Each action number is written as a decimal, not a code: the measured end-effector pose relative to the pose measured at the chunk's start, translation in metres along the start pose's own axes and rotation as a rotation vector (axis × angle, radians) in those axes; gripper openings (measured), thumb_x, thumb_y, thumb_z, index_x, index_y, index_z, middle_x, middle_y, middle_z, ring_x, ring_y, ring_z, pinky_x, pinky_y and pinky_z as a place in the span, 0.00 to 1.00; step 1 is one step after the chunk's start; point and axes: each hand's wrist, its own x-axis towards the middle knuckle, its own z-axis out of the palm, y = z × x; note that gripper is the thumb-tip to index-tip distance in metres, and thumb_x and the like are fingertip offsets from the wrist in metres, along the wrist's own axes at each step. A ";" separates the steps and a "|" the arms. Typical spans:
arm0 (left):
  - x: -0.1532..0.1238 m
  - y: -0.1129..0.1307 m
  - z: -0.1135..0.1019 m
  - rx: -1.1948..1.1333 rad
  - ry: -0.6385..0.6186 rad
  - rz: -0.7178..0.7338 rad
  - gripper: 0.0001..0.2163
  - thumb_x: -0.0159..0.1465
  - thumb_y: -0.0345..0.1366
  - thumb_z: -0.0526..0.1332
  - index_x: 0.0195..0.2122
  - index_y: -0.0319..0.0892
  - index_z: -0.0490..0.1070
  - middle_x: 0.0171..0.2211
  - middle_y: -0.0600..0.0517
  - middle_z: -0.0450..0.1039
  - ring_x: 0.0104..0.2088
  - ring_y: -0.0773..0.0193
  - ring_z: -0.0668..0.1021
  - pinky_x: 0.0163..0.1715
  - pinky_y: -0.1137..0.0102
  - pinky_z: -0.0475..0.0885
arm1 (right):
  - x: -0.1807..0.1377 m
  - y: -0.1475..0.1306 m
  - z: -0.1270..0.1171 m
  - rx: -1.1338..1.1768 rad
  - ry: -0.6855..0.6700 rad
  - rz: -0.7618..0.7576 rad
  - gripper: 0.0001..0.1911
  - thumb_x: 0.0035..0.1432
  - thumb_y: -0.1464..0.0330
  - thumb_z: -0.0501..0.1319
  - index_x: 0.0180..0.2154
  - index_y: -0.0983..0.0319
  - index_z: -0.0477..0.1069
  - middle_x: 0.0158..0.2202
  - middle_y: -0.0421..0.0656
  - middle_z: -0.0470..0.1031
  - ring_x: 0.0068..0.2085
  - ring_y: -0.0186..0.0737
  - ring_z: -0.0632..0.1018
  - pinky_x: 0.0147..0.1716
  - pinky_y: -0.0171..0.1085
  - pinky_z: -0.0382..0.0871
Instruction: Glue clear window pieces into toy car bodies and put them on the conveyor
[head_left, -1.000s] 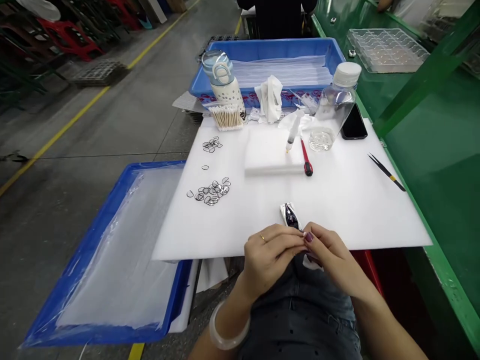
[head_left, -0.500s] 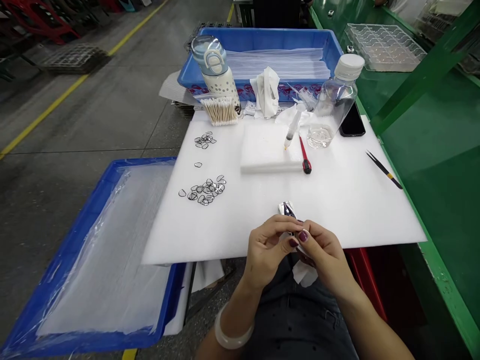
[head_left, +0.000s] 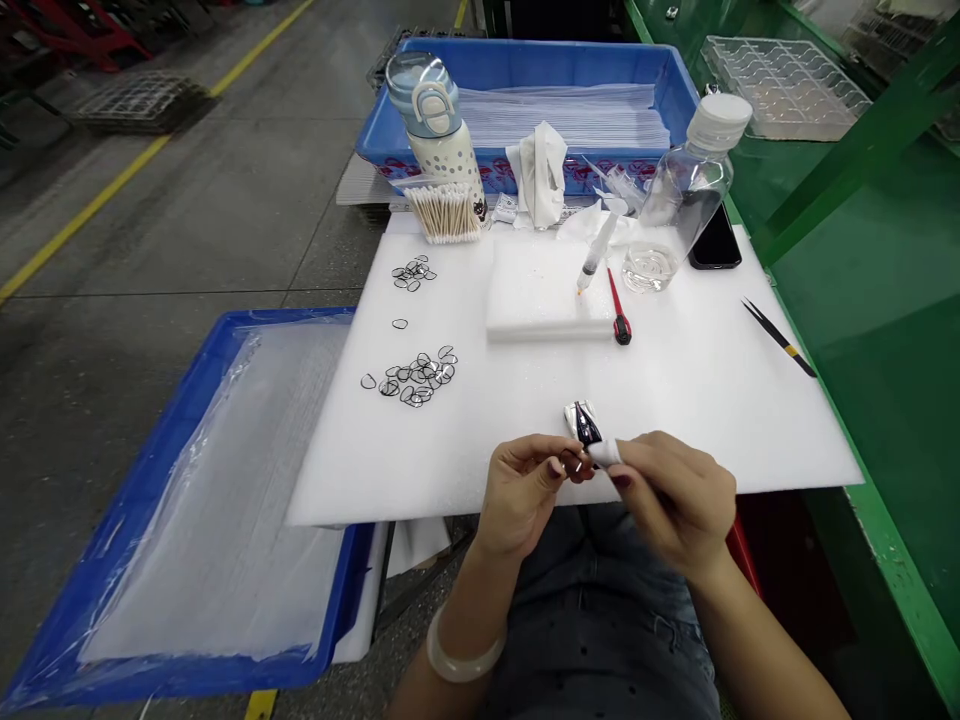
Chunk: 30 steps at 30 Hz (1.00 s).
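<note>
R hand (head_left: 675, 500) is pinching a white wipe (head_left: 606, 453) against the lower end of a small foil-and-black packet (head_left: 585, 424). L hand (head_left: 521, 492) is curling just left of it; can't tell if its fingertips are gripping. Packet's long axis is running up-left from the wipe, R hand marginally nearer. Vs earlier frame, hands are parting, wipe now showing above the fingers. Packet is hovering over white foam sheet (head_left: 690, 400), black rings (head_left: 416, 378) lying well left.
</note>
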 end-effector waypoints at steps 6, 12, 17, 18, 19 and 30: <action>-0.004 0.000 0.001 0.002 0.026 -0.010 0.09 0.48 0.42 0.78 0.26 0.45 0.82 0.22 0.53 0.79 0.22 0.70 0.78 0.29 0.76 0.77 | 0.003 -0.005 0.008 -0.191 -0.031 -0.185 0.08 0.59 0.75 0.60 0.41 0.64 0.73 0.33 0.43 0.70 0.27 0.30 0.69 0.24 0.32 0.66; -0.003 0.002 0.002 -0.017 0.046 -0.029 0.12 0.44 0.43 0.79 0.25 0.44 0.82 0.22 0.52 0.79 0.22 0.69 0.78 0.26 0.77 0.77 | 0.017 -0.009 -0.020 -0.278 -0.182 -0.263 0.07 0.59 0.75 0.60 0.40 0.63 0.73 0.31 0.41 0.69 0.26 0.31 0.66 0.23 0.33 0.62; -0.002 0.004 0.001 -0.033 0.046 -0.041 0.12 0.43 0.43 0.79 0.24 0.45 0.81 0.20 0.53 0.78 0.21 0.70 0.78 0.25 0.78 0.76 | 0.020 -0.012 -0.012 -0.268 -0.104 -0.219 0.07 0.60 0.75 0.61 0.42 0.64 0.73 0.32 0.42 0.69 0.27 0.30 0.67 0.24 0.32 0.63; -0.003 0.004 0.000 -0.034 0.047 -0.040 0.11 0.44 0.43 0.79 0.24 0.46 0.81 0.21 0.53 0.79 0.21 0.71 0.78 0.25 0.79 0.75 | 0.019 -0.013 -0.009 -0.251 -0.143 -0.226 0.07 0.61 0.74 0.60 0.42 0.64 0.73 0.32 0.42 0.69 0.28 0.31 0.67 0.24 0.32 0.63; -0.003 0.004 0.000 -0.033 0.050 -0.038 0.11 0.45 0.42 0.79 0.24 0.46 0.82 0.22 0.53 0.79 0.22 0.72 0.77 0.26 0.81 0.75 | 0.018 -0.014 -0.007 -0.243 -0.187 -0.228 0.07 0.62 0.73 0.59 0.42 0.65 0.73 0.31 0.42 0.69 0.28 0.32 0.68 0.23 0.33 0.63; -0.009 0.011 -0.006 0.078 0.040 0.051 0.12 0.46 0.44 0.78 0.27 0.45 0.82 0.23 0.51 0.80 0.24 0.68 0.80 0.27 0.77 0.79 | 0.008 0.003 -0.046 -0.090 -0.040 0.181 0.07 0.60 0.75 0.62 0.38 0.59 0.77 0.30 0.40 0.71 0.27 0.31 0.71 0.23 0.34 0.61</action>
